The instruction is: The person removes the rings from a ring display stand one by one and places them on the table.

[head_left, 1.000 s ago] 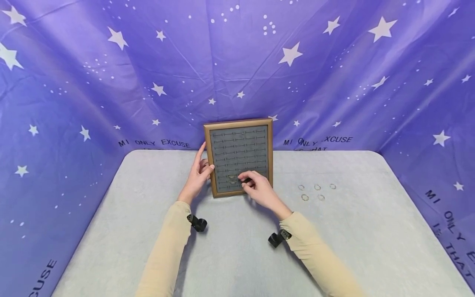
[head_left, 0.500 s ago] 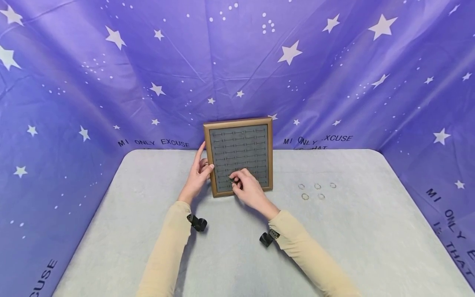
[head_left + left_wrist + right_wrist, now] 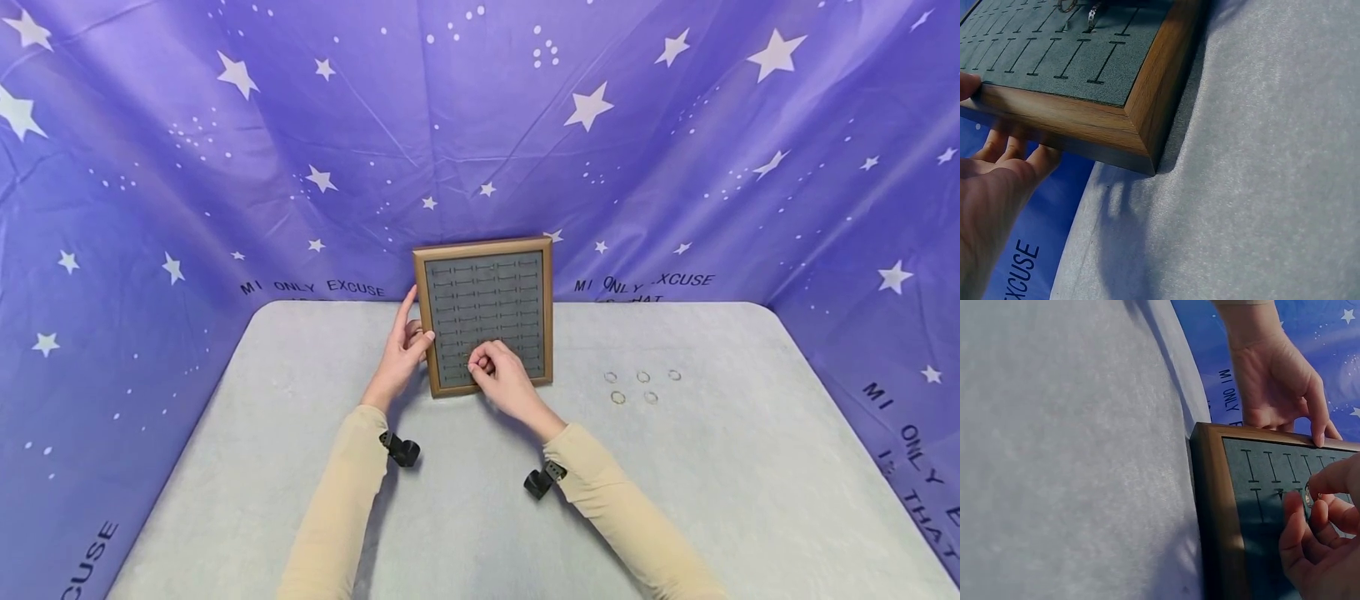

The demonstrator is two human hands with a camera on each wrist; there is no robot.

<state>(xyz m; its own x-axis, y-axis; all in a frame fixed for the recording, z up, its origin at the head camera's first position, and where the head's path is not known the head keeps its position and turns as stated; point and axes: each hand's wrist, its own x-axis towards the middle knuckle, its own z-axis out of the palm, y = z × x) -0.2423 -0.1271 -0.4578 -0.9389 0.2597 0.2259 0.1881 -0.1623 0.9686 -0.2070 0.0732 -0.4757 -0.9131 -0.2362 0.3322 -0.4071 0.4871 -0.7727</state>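
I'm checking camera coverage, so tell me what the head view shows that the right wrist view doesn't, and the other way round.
Only the head view shows the five loose rings lying on the table and the whole ring tray against the starry backdrop. Only the right wrist view shows close up a ring pinched in the right hand over the tray's slots. Both show the left hand holding the tray's left edge.

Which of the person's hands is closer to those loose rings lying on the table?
The right. The right hand works at the lower part of the ring display board, with the loose rings off to its right; the left hand holds the board's far left edge.
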